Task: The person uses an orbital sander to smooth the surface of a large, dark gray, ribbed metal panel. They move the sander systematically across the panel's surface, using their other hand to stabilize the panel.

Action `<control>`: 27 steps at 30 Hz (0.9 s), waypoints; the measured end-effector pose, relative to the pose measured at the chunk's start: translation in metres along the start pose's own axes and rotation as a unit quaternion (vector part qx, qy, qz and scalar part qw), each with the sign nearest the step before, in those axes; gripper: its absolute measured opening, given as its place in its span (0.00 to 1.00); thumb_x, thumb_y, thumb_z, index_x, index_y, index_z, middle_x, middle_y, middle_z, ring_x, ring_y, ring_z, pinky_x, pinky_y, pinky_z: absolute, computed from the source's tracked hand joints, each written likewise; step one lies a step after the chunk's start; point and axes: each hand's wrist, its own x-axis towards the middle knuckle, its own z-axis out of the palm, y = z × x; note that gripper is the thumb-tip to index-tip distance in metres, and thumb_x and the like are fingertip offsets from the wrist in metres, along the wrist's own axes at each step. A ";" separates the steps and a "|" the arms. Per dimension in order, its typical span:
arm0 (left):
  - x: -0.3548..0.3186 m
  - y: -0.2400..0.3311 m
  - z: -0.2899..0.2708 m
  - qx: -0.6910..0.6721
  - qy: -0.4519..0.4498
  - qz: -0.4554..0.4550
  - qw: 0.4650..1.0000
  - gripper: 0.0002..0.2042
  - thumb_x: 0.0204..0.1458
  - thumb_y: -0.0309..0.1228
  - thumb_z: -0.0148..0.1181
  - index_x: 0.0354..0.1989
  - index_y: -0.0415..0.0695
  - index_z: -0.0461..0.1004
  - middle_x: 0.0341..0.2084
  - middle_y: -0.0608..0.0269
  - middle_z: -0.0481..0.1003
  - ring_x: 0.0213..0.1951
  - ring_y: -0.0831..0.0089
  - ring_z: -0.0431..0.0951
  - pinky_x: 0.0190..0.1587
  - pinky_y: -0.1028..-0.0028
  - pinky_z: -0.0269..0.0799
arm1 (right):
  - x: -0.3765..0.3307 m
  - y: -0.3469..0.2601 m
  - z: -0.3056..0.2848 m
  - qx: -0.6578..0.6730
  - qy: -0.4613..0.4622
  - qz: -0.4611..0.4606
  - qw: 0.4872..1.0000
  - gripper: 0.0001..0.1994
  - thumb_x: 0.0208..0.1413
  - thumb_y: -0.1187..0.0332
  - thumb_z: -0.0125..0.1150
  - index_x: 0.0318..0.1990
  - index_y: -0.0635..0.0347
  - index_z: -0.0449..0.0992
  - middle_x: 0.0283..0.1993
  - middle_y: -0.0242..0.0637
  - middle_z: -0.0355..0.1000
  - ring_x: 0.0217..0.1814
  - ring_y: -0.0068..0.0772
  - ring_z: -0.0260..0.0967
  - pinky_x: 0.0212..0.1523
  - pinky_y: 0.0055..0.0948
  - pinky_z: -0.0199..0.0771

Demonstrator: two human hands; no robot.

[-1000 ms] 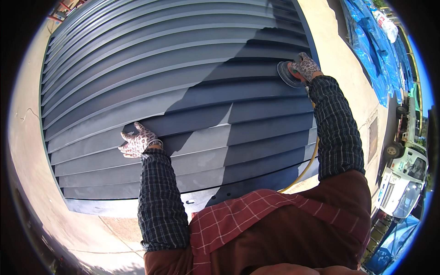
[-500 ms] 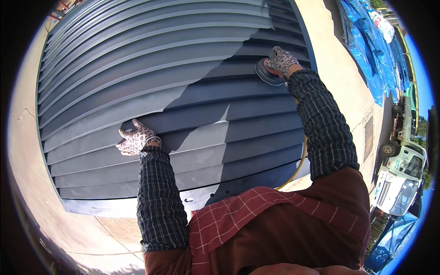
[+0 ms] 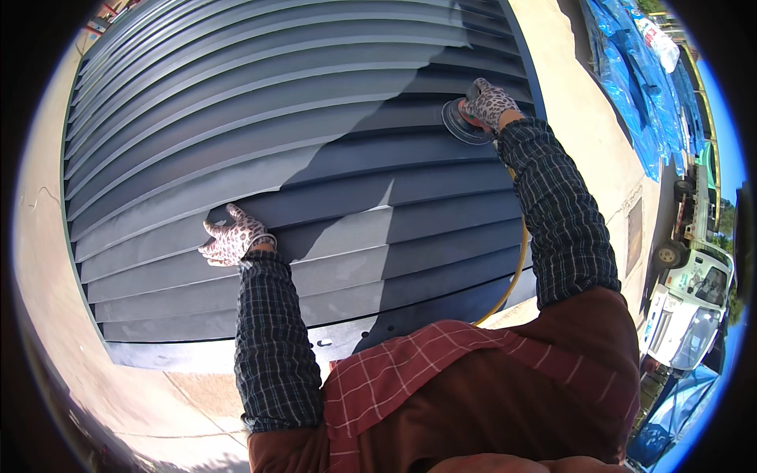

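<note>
1 disc sander point(image 3: 455, 123) sits clasped in the right hand point(image 3: 490, 103) on the shaded right of 1 grey louvred panel point(image 3: 236, 102), the left hand point(image 3: 233, 237) spread over sunlit slats point(image 3: 162, 246); sanding seems in hand, the next stroke calling for a level sander.

Grey slatted panel point(image 3: 236, 142), partly shadowed, round sander point(image 3: 461, 123) on top

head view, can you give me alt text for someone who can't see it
A person's gloved right hand holds a round-padded tool on a large dark slatted panel, while the gloved left hand rests spread on it. A yellow hose curves below; blue sheeting and a white truck appear at right.
</note>
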 end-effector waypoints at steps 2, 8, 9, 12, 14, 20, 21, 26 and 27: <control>-0.002 0.003 -0.002 -0.006 -0.011 0.002 1.000 0.35 0.59 0.57 0.61 0.70 0.52 0.64 0.69 0.33 0.55 0.73 0.41 0.52 0.75 0.48 0.45 | 0.011 0.024 -0.004 0.044 -0.015 0.038 0.998 0.43 0.55 0.52 0.72 0.76 0.50 0.59 0.73 0.50 0.63 0.75 0.51 0.63 0.74 0.41 0.65; -0.004 0.002 -0.010 -0.016 -0.023 0.001 1.000 0.35 0.59 0.57 0.61 0.70 0.52 0.64 0.69 0.33 0.54 0.73 0.42 0.52 0.75 0.49 0.45 | -0.004 0.021 -0.009 0.017 0.007 0.045 0.999 0.42 0.57 0.48 0.69 0.76 0.52 0.60 0.75 0.49 0.63 0.75 0.50 0.62 0.74 0.38 0.65; -0.005 0.003 -0.011 -0.019 -0.026 0.000 0.999 0.35 0.59 0.57 0.61 0.70 0.51 0.65 0.69 0.33 0.54 0.73 0.43 0.52 0.75 0.49 0.45 | -0.002 0.017 -0.007 0.009 0.002 0.027 1.000 0.42 0.57 0.48 0.69 0.76 0.52 0.60 0.74 0.49 0.63 0.75 0.50 0.63 0.74 0.38 0.65; -0.005 0.006 -0.008 -0.016 -0.017 0.004 1.000 0.34 0.59 0.57 0.61 0.69 0.51 0.65 0.69 0.33 0.54 0.72 0.44 0.53 0.74 0.49 0.46 | -0.001 -0.004 -0.003 -0.021 -0.007 -0.019 1.000 0.41 0.58 0.49 0.68 0.75 0.52 0.60 0.73 0.50 0.64 0.74 0.51 0.64 0.73 0.39 0.67; -0.004 0.003 -0.006 -0.013 -0.006 0.006 1.000 0.34 0.59 0.57 0.61 0.69 0.51 0.66 0.68 0.32 0.55 0.72 0.44 0.54 0.74 0.50 0.47 | -0.014 -0.027 -0.002 -0.049 -0.009 -0.044 0.998 0.39 0.58 0.49 0.67 0.75 0.52 0.61 0.72 0.51 0.65 0.72 0.53 0.66 0.72 0.40 0.69; -0.002 0.003 -0.007 -0.016 -0.020 0.001 1.000 0.34 0.59 0.56 0.61 0.69 0.51 0.65 0.69 0.31 0.54 0.73 0.42 0.52 0.75 0.49 0.46 | -0.032 -0.048 0.001 -0.027 -0.016 -0.072 0.997 0.33 0.61 0.53 0.64 0.72 0.48 0.64 0.69 0.51 0.68 0.69 0.54 0.69 0.68 0.42 0.74; -0.002 0.003 -0.007 -0.017 -0.020 0.000 1.000 0.34 0.59 0.56 0.61 0.69 0.51 0.65 0.70 0.31 0.53 0.73 0.41 0.52 0.75 0.49 0.45 | -0.031 -0.046 -0.001 -0.032 -0.016 -0.073 0.997 0.33 0.61 0.53 0.64 0.72 0.49 0.65 0.69 0.51 0.68 0.69 0.53 0.69 0.68 0.42 0.74; -0.004 0.004 -0.007 -0.022 -0.029 -0.002 0.999 0.34 0.60 0.55 0.62 0.70 0.51 0.65 0.71 0.31 0.52 0.74 0.40 0.50 0.75 0.49 0.45 | -0.004 0.008 0.005 -0.012 0.037 -0.037 0.999 0.36 0.57 0.51 0.70 0.70 0.54 0.67 0.68 0.50 0.70 0.70 0.51 0.69 0.69 0.40 0.71; -0.003 0.003 -0.008 -0.022 -0.031 -0.003 0.999 0.34 0.60 0.55 0.62 0.70 0.51 0.64 0.71 0.31 0.52 0.74 0.40 0.50 0.75 0.49 0.45 | -0.001 0.015 0.001 -0.009 0.024 -0.026 0.999 0.36 0.56 0.51 0.70 0.70 0.53 0.66 0.69 0.50 0.69 0.71 0.50 0.68 0.70 0.40 0.70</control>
